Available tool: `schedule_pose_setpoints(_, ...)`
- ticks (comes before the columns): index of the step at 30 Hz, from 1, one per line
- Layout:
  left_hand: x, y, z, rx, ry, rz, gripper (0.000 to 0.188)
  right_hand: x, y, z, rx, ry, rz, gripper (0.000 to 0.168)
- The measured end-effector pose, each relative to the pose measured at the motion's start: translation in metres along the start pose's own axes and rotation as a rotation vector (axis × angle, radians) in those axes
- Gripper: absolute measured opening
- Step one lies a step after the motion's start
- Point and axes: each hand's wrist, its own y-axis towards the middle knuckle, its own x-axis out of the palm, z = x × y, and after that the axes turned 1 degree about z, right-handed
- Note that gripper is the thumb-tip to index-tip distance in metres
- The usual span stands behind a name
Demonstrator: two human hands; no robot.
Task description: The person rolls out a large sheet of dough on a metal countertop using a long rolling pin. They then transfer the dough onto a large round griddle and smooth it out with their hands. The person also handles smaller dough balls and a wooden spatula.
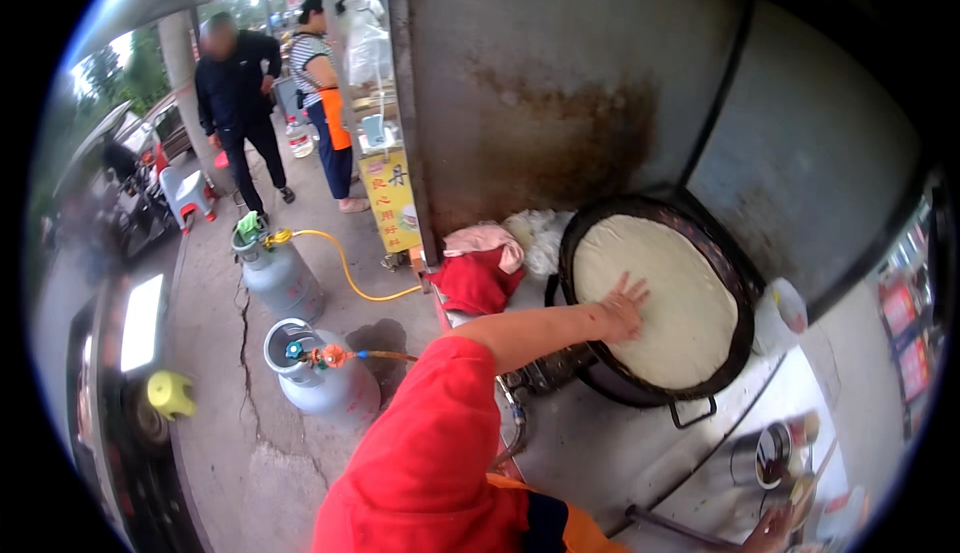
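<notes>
A large round sheet of pale dough [675,305] fills a black round pan [739,275] with a looped metal handle [694,412]. My left hand [624,309] lies on the dough near the pan's left rim, fingers spread and holding nothing. At the bottom right edge, my right hand [772,529] is partly cut off. Close to it are a dark rod [675,527], a brush-like tool with a pale handle [823,463] and a metal pot [742,459] with dark contents. Whether the right hand grips any of them is unclear.
Behind the pan rise stained metal panels [540,103]. Red cloth [480,283] and plastic bags [544,242] lie left of it; a translucent container [780,317] stands right. Two gas cylinders [330,392] with hoses stand on the pavement. Two people [238,95] stand farther off.
</notes>
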Motion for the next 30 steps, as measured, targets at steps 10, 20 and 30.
schedule_pose_setpoints(10, -0.051, -0.010, 0.004, 0.051, -0.182, 0.223, 0.048, 0.073, 0.063, -0.073, -0.534, -0.069, -0.049, 0.040)
schedule_pose_setpoints(20, 0.000, 0.063, -0.107, -0.218, -0.209, -0.096, 0.085, 0.267, 0.147, -0.209, -0.465, 0.059, -0.454, 0.062)
schedule_pose_setpoints(30, 0.031, 0.077, -0.117, -0.278, -0.220, -0.162, 0.086, 0.388, 0.183, -0.190, -0.370, -0.324, -0.727, 0.080)
